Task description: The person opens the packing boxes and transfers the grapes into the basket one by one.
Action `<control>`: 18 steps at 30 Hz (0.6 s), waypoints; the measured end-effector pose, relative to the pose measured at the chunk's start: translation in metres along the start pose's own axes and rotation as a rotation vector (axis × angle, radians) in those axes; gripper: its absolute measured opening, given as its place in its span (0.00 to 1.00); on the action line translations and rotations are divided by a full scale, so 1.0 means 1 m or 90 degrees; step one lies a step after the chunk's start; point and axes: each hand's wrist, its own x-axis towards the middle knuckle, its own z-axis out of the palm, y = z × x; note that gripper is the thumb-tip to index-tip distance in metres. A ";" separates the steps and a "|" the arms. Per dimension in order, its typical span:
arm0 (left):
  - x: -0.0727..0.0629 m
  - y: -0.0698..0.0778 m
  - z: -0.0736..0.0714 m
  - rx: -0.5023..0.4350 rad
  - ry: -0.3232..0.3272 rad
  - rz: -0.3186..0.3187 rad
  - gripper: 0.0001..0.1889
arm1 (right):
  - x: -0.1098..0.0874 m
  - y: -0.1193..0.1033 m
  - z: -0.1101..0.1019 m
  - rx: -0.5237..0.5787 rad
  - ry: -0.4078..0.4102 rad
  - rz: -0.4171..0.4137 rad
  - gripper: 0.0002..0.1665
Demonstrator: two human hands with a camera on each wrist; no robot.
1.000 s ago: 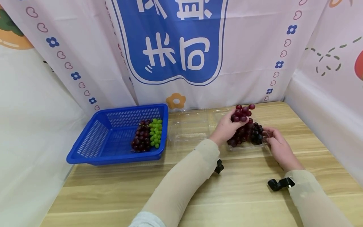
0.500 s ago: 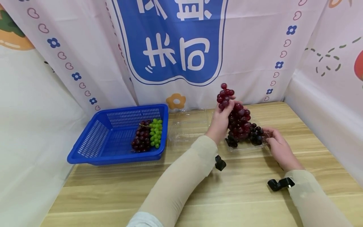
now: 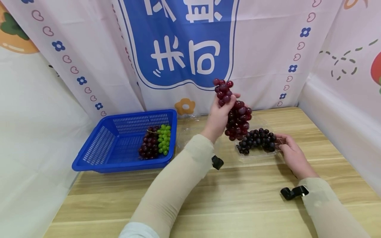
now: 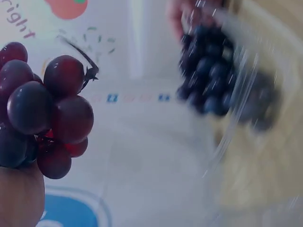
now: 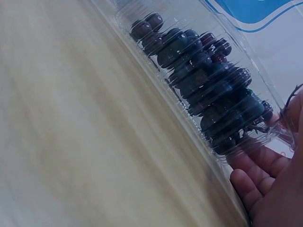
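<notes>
My left hand (image 3: 219, 115) grips a bunch of dark red grapes (image 3: 239, 121) in the air. Part of the bunch sticks up above the fingers and the larger part hangs down beside them. In the left wrist view its upper grapes (image 4: 33, 109) and a bit of stem show close up. Below and to the right, a bunch of black grapes (image 3: 257, 140) lies in a clear plastic box (image 3: 253, 155) on the table. My right hand (image 3: 293, 155) holds the right end of this box. In the right wrist view the fingers (image 5: 246, 184) are at the box's end wall.
A blue plastic basket (image 3: 123, 163) stands at the left, with dark red grapes (image 3: 148, 145) and green grapes (image 3: 164, 138) in its right side. Between basket and box lies another clear plastic container (image 3: 190, 127). A printed cloth (image 3: 256, 49) hangs behind the wooden table (image 3: 238, 198).
My left hand has lifted the red grapes out of the clear box and moved them up and to the left, uncovering the black grapes. My right hand has stayed at the box.
</notes>
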 end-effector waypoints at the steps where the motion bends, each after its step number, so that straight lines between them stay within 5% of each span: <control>1: 0.001 0.007 -0.005 0.041 0.005 -0.010 0.19 | 0.000 0.000 0.000 0.000 -0.001 0.000 0.30; 5: 0.010 0.037 -0.030 0.164 0.038 -0.056 0.21 | 0.000 -0.001 0.000 -0.011 -0.003 -0.002 0.30; 13: 0.022 0.091 -0.096 0.243 0.126 -0.107 0.29 | 0.000 0.001 -0.001 -0.026 -0.001 0.002 0.31; 18: 0.014 0.108 -0.142 0.412 0.131 -0.174 0.40 | 0.001 0.002 -0.001 -0.023 -0.001 -0.004 0.30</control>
